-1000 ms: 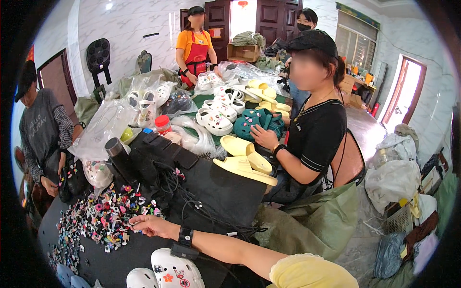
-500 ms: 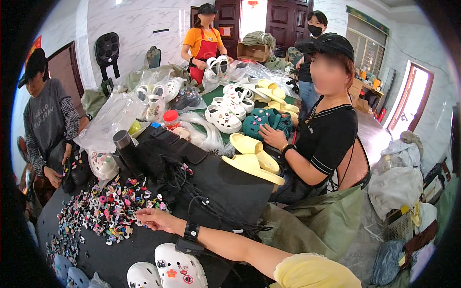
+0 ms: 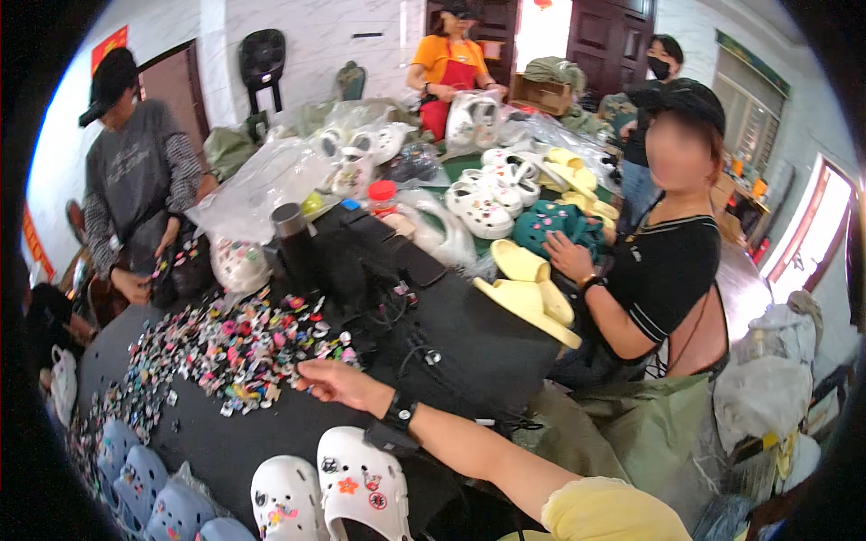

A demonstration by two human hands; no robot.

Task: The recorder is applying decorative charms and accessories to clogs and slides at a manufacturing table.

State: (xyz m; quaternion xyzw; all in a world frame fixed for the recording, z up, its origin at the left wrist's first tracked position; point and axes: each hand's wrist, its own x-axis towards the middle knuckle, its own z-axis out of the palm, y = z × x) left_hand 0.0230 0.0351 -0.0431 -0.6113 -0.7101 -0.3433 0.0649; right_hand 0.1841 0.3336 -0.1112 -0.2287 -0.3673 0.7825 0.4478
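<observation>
- Since the earlier frame, the head view shifts left: the table (image 3: 216,442) sits further right in view, and more blue clogs (image 3: 140,485) show at its near-left corner.
- Grip: the fingertips of the right hand (image 3: 345,384) draw close together beside the charm pile (image 3: 244,347); whether a charm is clamped cannot be told. Left hand: out of view.
- Charm pile: spreads toward the table's left edge; pieces too numerous to count.
- White clogs (image 3: 356,455), near edge: two. Done: both carry charms, four visible on the right-hand one. Left: bare holes on both, loose charms unmounted.
- Blue clogs: four visible, partly cropped.
- Farther out: two yellow slides (image 3: 528,307) at the right edge; one dark flask (image 3: 296,239); one red-lidded jar (image 3: 382,194).
</observation>
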